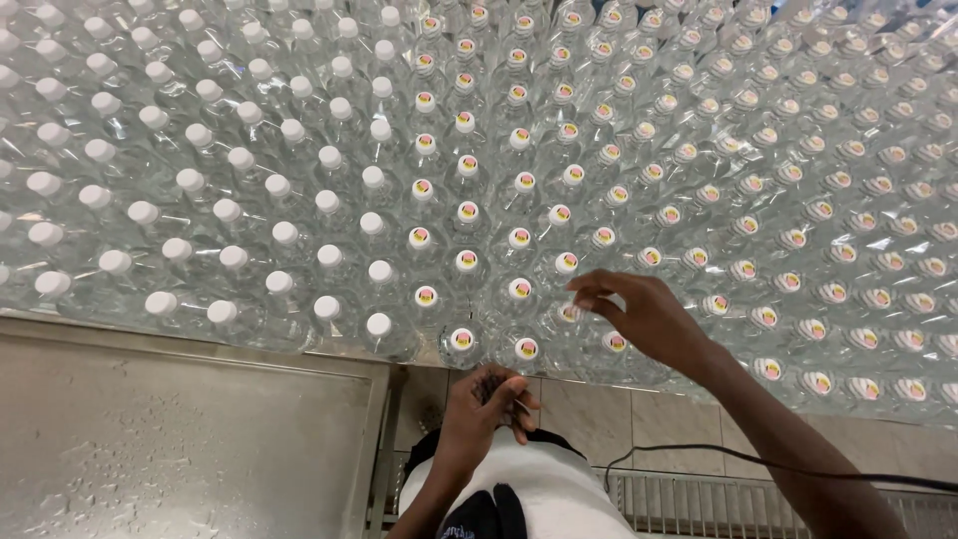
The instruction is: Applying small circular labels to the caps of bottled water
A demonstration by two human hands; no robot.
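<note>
Hundreds of clear capped bottles (pixel 499 170) fill the far field; plain white caps (pixel 282 233) left, stickered caps (pixel 467 211) centre and right. Right hand (pixel 644 314) hovers over a near-row bottle cap (pixel 569 312), fingers curled and apart, gripping nothing visible. Left hand (pixel 486 404) sits near the body, fingers closed, possibly around small stickers; unclear. Wet metal counter (pixel 190 439) lies near left.

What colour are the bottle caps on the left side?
The plain caps are white, with no stickers, as the head view shows.
</note>
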